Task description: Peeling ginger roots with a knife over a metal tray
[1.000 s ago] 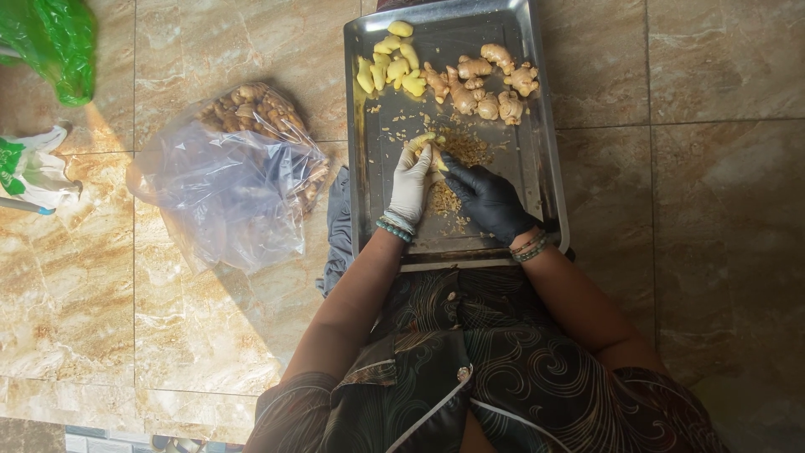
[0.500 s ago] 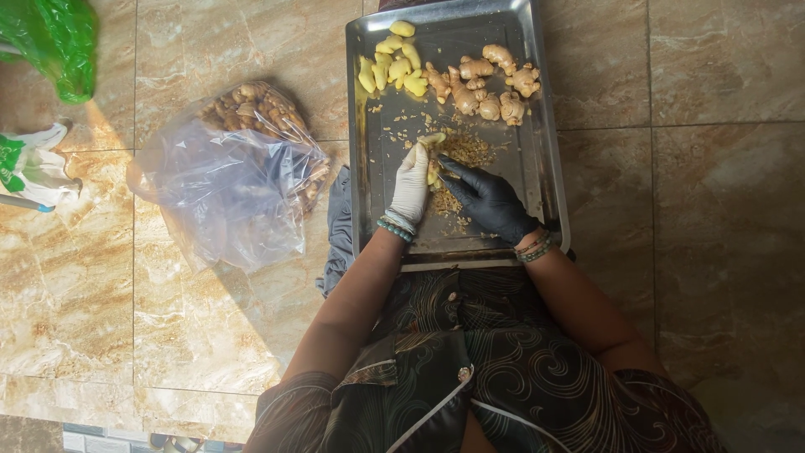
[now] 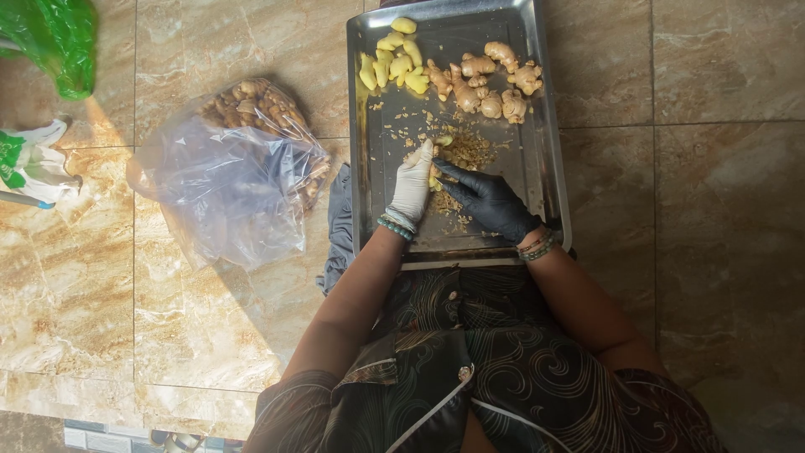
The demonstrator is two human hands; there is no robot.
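Note:
My left hand (image 3: 412,184), in a white glove, holds a small piece of ginger (image 3: 437,164) over a metal tray (image 3: 537,168). My right hand (image 3: 489,201), in a black glove, meets it at the same piece, fingers closed; a tool in it cannot be made out. A heap of peel scraps (image 3: 470,151) lies just beyond both hands. Peeled yellow ginger pieces (image 3: 390,65) sit at the tray's far left, unpeeled brown ginger (image 3: 490,82) at the far middle and right.
A clear plastic bag (image 3: 231,180) with more ginger lies on the tiled floor left of the tray. A green bag (image 3: 54,38) and a white bag (image 3: 29,159) are at the far left. A grey cloth (image 3: 340,222) lies beside the tray.
Both hands stay over the same spot of the tray, shifting only slightly around the ginger piece.

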